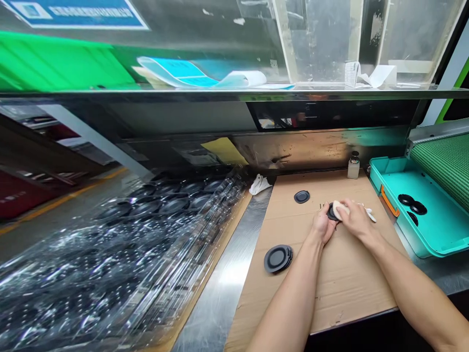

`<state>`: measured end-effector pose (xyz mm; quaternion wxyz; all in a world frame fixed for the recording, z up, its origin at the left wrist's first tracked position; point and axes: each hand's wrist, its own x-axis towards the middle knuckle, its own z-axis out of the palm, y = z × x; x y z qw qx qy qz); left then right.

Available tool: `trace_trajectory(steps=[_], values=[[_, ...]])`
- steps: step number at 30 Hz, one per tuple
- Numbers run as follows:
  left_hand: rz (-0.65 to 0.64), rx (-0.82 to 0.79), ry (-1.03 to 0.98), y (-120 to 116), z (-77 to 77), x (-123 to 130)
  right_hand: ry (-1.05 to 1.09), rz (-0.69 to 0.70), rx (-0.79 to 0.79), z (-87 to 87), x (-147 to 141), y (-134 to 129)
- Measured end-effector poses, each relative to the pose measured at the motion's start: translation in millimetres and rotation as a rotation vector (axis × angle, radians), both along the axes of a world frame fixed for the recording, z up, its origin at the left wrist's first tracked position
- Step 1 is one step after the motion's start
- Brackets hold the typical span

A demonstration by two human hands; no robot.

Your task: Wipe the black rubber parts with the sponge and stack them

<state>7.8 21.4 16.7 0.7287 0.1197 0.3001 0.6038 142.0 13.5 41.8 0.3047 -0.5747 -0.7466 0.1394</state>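
Observation:
My left hand (322, 224) grips a round black disc-shaped part (330, 212) by its edge, above the cardboard sheet (351, 274). My right hand (353, 219) is closed on a pale cream pad (340, 208) and presses it to the disc's face. A thin white item (371, 214) shows just past the right fingers; I cannot make out what it is. To the left, a short stack of black discs (277, 259) lies on the cardboard. One more black disc (302, 196) rests alone farther back.
Clear plastic trays (110, 274) of black parts fill the left side. A teal bin (439, 215) with several black rings stands right, beside a green mesh belt (447, 156). A small bottle (353, 166) and crumpled white cloth (260, 185) sit behind. A metal shelf (234, 95) spans overhead.

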Motion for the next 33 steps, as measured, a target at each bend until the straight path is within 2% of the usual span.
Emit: trace_trajectory(steps=[2, 5, 9, 13, 17, 21, 25, 29, 33], values=[[-0.006, -0.012, -0.026, 0.1, 0.6, -1.4, -0.091, 0.024, 0.027, -0.2, -10.9, -2.9], [-0.036, -0.013, -0.025, -0.1, 0.6, -3.2, -0.176, -0.081, 0.011, -1.3, -19.3, -4.4], [-0.03, -0.011, -0.039, -0.2, 1.5, -3.5, -0.247, -0.03, 0.034, -1.9, -18.9, -6.3], [-0.036, -0.035, -0.018, -0.4, 3.1, -2.8, -0.27, -0.119, -0.026, 1.8, -19.2, -7.4], [-0.033, -0.018, -0.02, -1.4, 2.5, -2.5, -0.289, -0.049, -0.024, 7.0, -23.6, -6.6], [-0.093, -0.008, 0.036, -2.3, 1.0, -1.6, -0.317, -0.178, -0.076, 12.9, -23.2, -5.7], [-0.075, 0.002, 0.036, -2.5, 0.5, -1.4, -0.344, -0.085, -0.075, 15.8, -17.7, -6.8], [-0.1, 0.01, 0.056, -1.9, -0.6, -2.5, -0.348, -0.185, -0.114, 14.5, -14.8, -7.4], [-0.074, -0.015, 0.025, 1.1, -2.9, -4.7, -0.364, -0.124, -0.091, 13.5, -19.0, -11.6]])
